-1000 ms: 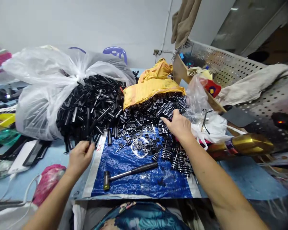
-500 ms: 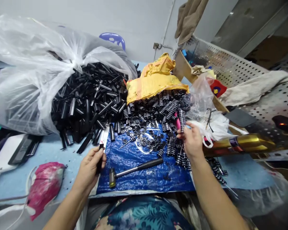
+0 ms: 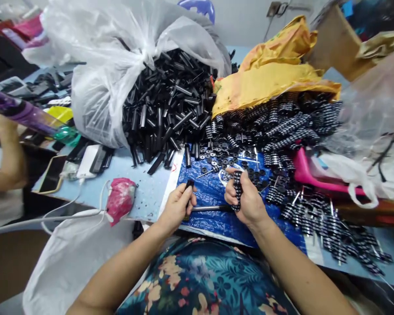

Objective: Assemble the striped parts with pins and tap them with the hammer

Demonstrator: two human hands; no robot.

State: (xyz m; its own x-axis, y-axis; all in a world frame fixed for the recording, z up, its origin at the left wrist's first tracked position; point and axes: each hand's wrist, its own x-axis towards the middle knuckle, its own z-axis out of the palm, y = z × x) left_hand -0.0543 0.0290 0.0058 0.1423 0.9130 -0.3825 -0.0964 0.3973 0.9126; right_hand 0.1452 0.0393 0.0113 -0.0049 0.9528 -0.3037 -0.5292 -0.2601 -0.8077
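My left hand (image 3: 175, 208) is closed around a short black plastic piece (image 3: 189, 184), its top end poking up past the thumb. A black-and-white ribbed cylinder (image 3: 237, 189) stands upright in my right hand (image 3: 249, 201), with the fingers wrapped round it. Both hands are over the blue sheet (image 3: 202, 222), apart from each other. Beneath and between them lies a hammer (image 3: 213, 208), partly hidden by the hands. Small black discs (image 3: 221, 151) and a few metal rods are scattered just beyond.
A clear plastic bag (image 3: 98, 96) spills black plastic pieces (image 3: 166, 116) at the back. Ribbed cylinders (image 3: 289, 127) come out of a yellow sack (image 3: 265, 83), and more lie at right near a pink tray (image 3: 302, 168). Another person's arm (image 3: 6, 148) is at the left beside a purple bottle (image 3: 22, 109).
The view has swung to the left. My right hand has drawn back from the ribbed pile toward my left hand, bringing a ribbed cylinder. My left hand keeps its black piece.
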